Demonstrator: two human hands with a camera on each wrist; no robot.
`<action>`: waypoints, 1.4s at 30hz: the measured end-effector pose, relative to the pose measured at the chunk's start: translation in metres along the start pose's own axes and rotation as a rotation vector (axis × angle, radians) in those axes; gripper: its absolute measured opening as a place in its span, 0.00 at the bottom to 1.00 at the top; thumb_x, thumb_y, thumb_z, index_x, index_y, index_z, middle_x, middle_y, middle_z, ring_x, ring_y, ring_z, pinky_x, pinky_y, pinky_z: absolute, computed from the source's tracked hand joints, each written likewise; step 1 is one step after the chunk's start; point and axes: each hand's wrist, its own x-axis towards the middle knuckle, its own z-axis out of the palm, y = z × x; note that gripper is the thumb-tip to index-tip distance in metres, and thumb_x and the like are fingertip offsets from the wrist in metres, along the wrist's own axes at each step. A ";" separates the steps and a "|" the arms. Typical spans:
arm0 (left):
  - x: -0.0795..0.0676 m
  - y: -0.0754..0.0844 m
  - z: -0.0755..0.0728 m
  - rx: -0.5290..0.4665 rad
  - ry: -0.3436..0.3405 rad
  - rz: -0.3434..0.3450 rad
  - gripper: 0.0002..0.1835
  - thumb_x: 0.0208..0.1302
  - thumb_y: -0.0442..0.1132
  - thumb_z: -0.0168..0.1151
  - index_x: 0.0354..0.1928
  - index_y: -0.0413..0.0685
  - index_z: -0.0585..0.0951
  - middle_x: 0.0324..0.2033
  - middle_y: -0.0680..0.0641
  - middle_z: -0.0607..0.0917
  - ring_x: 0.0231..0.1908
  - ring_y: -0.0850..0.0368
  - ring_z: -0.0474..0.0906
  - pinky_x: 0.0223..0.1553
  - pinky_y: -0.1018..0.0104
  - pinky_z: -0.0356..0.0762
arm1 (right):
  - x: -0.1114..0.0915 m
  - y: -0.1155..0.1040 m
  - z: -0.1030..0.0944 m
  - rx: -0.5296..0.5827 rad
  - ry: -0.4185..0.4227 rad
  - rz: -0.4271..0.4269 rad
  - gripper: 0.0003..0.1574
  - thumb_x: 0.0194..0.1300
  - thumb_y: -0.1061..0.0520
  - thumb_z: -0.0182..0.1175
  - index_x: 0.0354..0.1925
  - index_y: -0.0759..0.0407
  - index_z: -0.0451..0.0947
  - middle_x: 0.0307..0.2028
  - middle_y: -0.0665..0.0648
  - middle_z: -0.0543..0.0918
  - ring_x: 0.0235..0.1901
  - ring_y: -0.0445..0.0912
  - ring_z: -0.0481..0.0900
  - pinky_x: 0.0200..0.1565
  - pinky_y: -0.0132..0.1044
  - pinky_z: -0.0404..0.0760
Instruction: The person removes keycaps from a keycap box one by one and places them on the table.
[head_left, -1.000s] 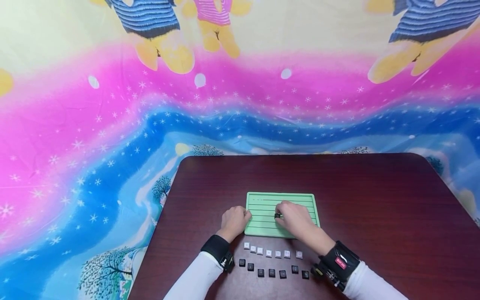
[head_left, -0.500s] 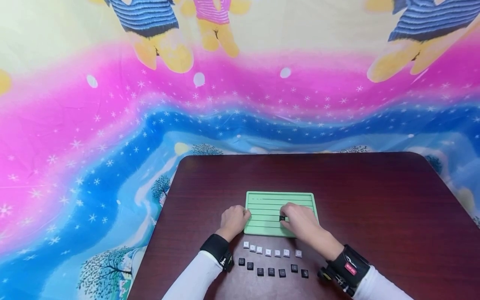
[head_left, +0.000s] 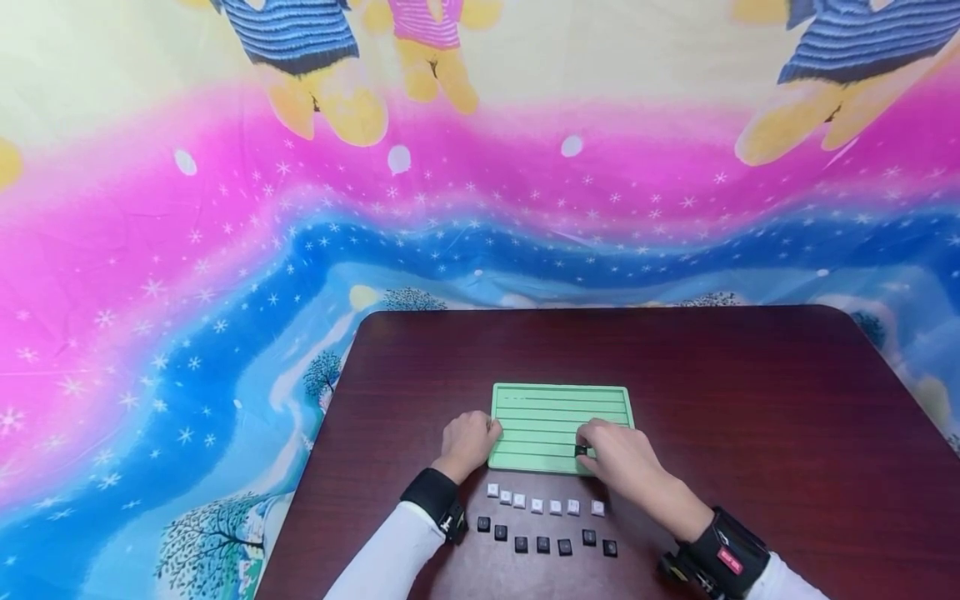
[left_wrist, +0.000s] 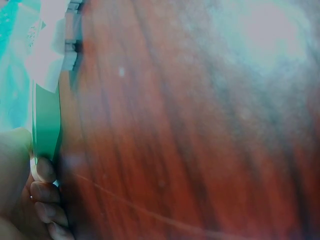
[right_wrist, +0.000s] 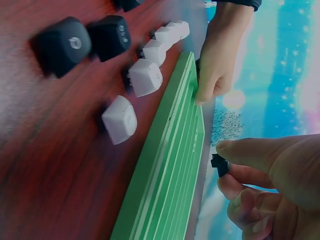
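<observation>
A green ridged tray (head_left: 536, 423) lies flat on the table. At its left edge my left hand (head_left: 467, 443) grips the rim; the left wrist view shows the thumb and curled fingers (left_wrist: 45, 192) at the tray's edge. My right hand (head_left: 621, 457) pinches a small black keycap (right_wrist: 220, 164) between thumb and fingers, over the tray's lower right part. In the right wrist view that keycap is apart from the tray's ridges.
In front of the tray runs a loose row of several white keycaps (head_left: 537, 506). Nearer to me lie several black keycaps (head_left: 543, 545). The dark wooden table (head_left: 765, 400) ends at a patterned cloth (head_left: 480, 200) behind.
My right hand has moved rightward and nearer to me over the tray, carrying the black keycap. The left hand and the tray stay in place.
</observation>
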 end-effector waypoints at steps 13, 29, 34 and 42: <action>0.000 0.001 -0.001 -0.005 -0.004 0.005 0.29 0.70 0.46 0.53 0.10 0.57 0.57 0.10 0.59 0.52 0.13 0.62 0.51 0.17 0.68 0.51 | -0.020 0.005 0.002 -0.006 -0.066 0.021 0.10 0.53 0.54 0.75 0.30 0.48 0.81 0.28 0.45 0.82 0.27 0.39 0.78 0.29 0.41 0.78; 0.002 0.000 0.002 0.000 -0.001 0.008 0.28 0.69 0.46 0.53 0.10 0.57 0.58 0.11 0.59 0.54 0.13 0.62 0.52 0.17 0.68 0.51 | -0.051 0.017 -0.003 -0.021 -0.087 0.034 0.19 0.50 0.52 0.77 0.23 0.44 0.72 0.20 0.40 0.68 0.20 0.35 0.62 0.23 0.35 0.65; 0.000 0.000 0.000 -0.014 0.006 0.012 0.28 0.69 0.46 0.54 0.10 0.56 0.58 0.11 0.58 0.53 0.13 0.61 0.52 0.17 0.68 0.51 | -0.060 0.021 -0.004 -0.033 -0.096 0.040 0.24 0.48 0.52 0.77 0.20 0.43 0.67 0.18 0.39 0.64 0.19 0.36 0.60 0.23 0.35 0.63; 0.001 -0.001 0.002 0.001 -0.004 0.007 0.27 0.69 0.46 0.52 0.10 0.56 0.58 0.11 0.58 0.54 0.13 0.62 0.52 0.17 0.68 0.51 | -0.078 0.024 0.001 -0.022 -0.122 0.041 0.25 0.45 0.52 0.77 0.21 0.40 0.67 0.18 0.37 0.63 0.19 0.34 0.59 0.23 0.34 0.62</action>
